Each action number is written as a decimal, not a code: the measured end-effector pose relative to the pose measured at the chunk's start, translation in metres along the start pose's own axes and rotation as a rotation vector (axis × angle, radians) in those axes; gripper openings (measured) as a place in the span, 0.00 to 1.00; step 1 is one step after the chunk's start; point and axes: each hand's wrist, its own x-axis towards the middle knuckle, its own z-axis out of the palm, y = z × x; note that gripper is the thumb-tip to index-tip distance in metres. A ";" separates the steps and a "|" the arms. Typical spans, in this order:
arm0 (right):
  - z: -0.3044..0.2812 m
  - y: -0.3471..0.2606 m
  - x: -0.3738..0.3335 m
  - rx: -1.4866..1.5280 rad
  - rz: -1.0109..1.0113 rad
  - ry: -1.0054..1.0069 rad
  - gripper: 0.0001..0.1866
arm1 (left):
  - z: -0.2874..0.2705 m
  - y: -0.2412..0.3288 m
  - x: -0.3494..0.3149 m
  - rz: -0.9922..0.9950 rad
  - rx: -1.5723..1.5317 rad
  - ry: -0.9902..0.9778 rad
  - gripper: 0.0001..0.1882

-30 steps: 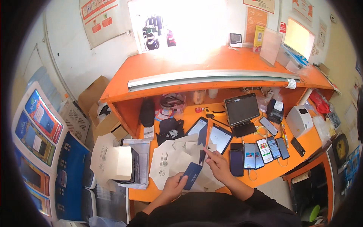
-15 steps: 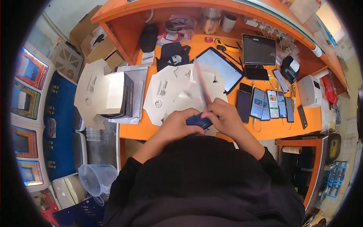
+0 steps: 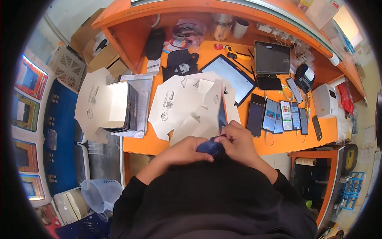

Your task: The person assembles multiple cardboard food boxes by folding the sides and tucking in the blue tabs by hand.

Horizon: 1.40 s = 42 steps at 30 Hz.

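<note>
A: What's in the grip?
B: Dark blue card, thin, smooth, bent. I see both sides clamped on it: left hand with its thumb across the near face, right hand pinching the upper right end. It's just beyond the black top, by the near edge of the orange surface.
A: Materials around it?
B: Cream card sheets lie flat and overlapping, angled outlines, notched flaps. A narrow card strip stands edge-on above the right hand; I can't tell if it joins the blue piece. Left of the sheets: open boxes, nested, cream inside, dark outside.
A: Counts?
B: I get six phones in a row, right of the sheets. Two tablet-like screens: one flat tablet, lit, and one propped screen, dark. One clear plastic jug, low left. Can't count the sheets or the nested boxes.
A: Writing?
B: Small dark print, square code, round emblem on the sheets. Blue card's print is too small for me.
</note>
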 end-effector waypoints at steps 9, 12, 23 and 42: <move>0.012 0.018 0.009 0.229 -0.040 0.119 0.21 | -0.001 0.023 0.001 0.100 0.219 0.292 0.24; 0.031 0.020 0.022 0.665 0.111 0.250 0.41 | 0.004 0.024 0.013 0.170 0.397 0.363 0.32; -0.017 0.047 0.038 0.887 0.169 -0.323 0.45 | -0.081 0.012 -0.038 0.386 1.178 1.372 0.15; -0.011 0.046 0.049 1.148 0.581 -0.372 0.42 | -0.049 -0.059 -0.069 0.566 0.324 0.714 0.60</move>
